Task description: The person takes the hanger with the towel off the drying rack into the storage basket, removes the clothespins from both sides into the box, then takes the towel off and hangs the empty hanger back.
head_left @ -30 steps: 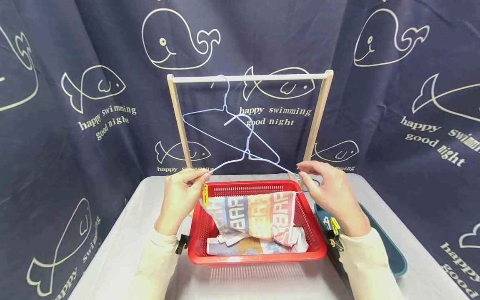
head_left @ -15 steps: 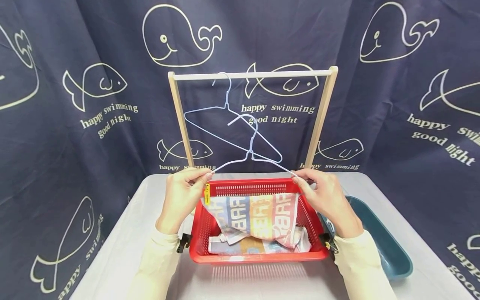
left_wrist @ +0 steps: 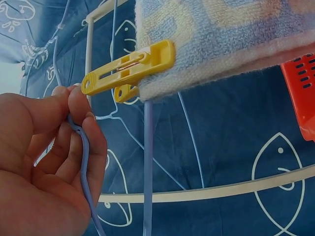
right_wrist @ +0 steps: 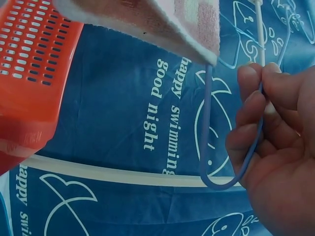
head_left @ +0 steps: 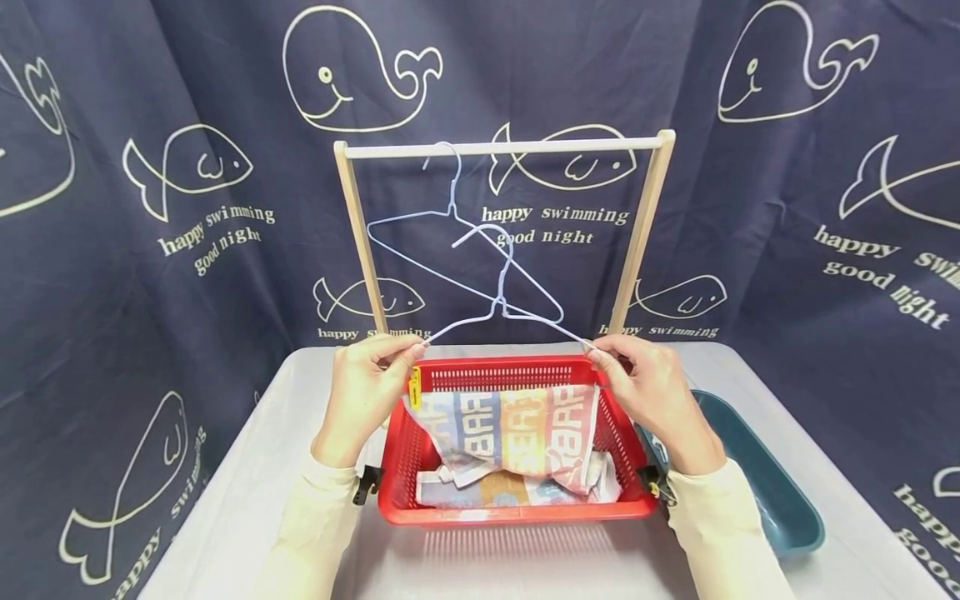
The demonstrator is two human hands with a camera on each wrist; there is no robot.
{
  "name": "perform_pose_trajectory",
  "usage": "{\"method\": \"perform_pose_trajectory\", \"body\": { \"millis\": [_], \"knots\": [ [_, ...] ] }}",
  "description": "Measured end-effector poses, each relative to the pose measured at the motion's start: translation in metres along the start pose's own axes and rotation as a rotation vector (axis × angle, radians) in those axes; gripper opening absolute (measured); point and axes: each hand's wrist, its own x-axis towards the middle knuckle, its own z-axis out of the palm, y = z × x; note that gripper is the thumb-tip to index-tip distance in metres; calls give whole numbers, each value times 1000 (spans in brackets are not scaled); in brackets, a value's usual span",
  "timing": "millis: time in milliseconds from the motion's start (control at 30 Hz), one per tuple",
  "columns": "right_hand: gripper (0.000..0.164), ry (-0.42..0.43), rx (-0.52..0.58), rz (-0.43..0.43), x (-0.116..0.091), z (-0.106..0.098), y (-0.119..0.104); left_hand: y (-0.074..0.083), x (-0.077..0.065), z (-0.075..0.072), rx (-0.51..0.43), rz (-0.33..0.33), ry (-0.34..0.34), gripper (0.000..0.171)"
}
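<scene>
My left hand (head_left: 365, 396) pinches the left shoulder of a pale blue wire hanger (head_left: 502, 302), and my right hand (head_left: 654, 396) pinches its right shoulder. The hook points up. Over the lower bar hangs a striped terry towel (head_left: 521, 429) in blue, orange and pink with lettering, its lower part dropping into the red basket (head_left: 517, 516). A yellow clothespin (left_wrist: 129, 68) clamps the towel's edge to the bar beside my left fingers. In the right wrist view, the towel's corner (right_wrist: 209, 49) sits on the bar without a clothespin, apart from my right fingers.
Behind stands a clothes rack with wooden posts and a white rail (head_left: 558, 146), a second blue hanger (head_left: 454, 185) hooked on it. A teal tray (head_left: 795, 517) lies on the white table (head_left: 225, 517), right of the basket, partly covered by my right arm. A patterned curtain (head_left: 247, 75) surrounds the table.
My right hand has moved from just off the hanger's right end onto its shoulder wire and now pinches it. Over the last half second the hands and towel hold almost still.
</scene>
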Motion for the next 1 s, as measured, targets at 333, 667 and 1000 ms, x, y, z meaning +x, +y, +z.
{"method": "perform_pose_trajectory", "body": {
  "millis": [333, 667, 1000],
  "knots": [
    [10, 11, -26, 38, 3, 1, -6, 2, -1, -6, 17, -26, -16, 16],
    [7, 39, -14, 39, 4, -1, -7, 20, -6, -28, 72, -42, 7, 18],
    [8, 31, -28, 101, 0, -4, -7, 25, -9, -27, 156, -112, -254, 21]
  ]
}}
